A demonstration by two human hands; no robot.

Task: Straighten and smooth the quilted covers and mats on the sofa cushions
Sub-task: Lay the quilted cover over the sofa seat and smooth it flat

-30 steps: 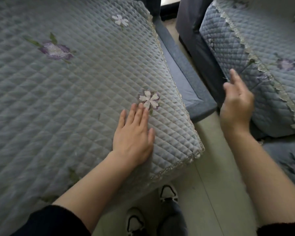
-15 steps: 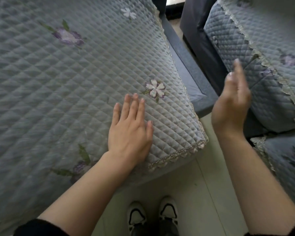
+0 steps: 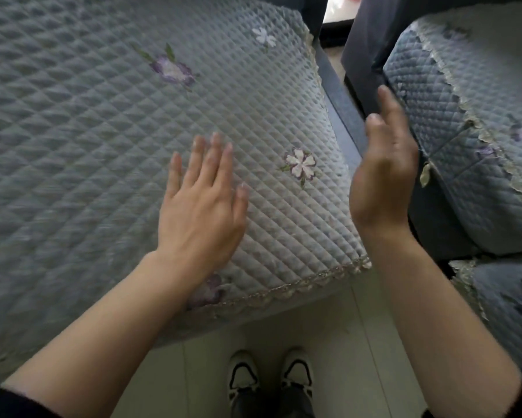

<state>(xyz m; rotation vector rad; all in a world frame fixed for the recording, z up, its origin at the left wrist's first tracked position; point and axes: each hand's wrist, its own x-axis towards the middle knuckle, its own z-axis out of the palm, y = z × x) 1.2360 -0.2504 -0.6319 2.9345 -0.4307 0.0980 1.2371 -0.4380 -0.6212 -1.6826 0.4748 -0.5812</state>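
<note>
A grey-blue quilted cover (image 3: 102,131) with embroidered purple and white flowers and a lace trim lies over the big sofa cushion filling the left and centre. My left hand (image 3: 202,206) lies flat on it, fingers straight and spread, near the front right corner. My right hand (image 3: 383,173) is raised edge-on at the cover's right edge, fingers straight, holding nothing. A second quilted cover (image 3: 465,122) with lace trim drapes over the neighbouring sofa arm on the right.
A dark blue sofa edge (image 3: 344,122) runs between the two covers. Pale floor tiles (image 3: 338,342) lie below, with my two black-and-white shoes (image 3: 268,378) on them. Another quilted mat (image 3: 510,297) shows at the lower right.
My right hand has moved left from the arm cover to the right edge of the big cushion. My left hand stays flat on the cover, sliding slightly away from the front corner.
</note>
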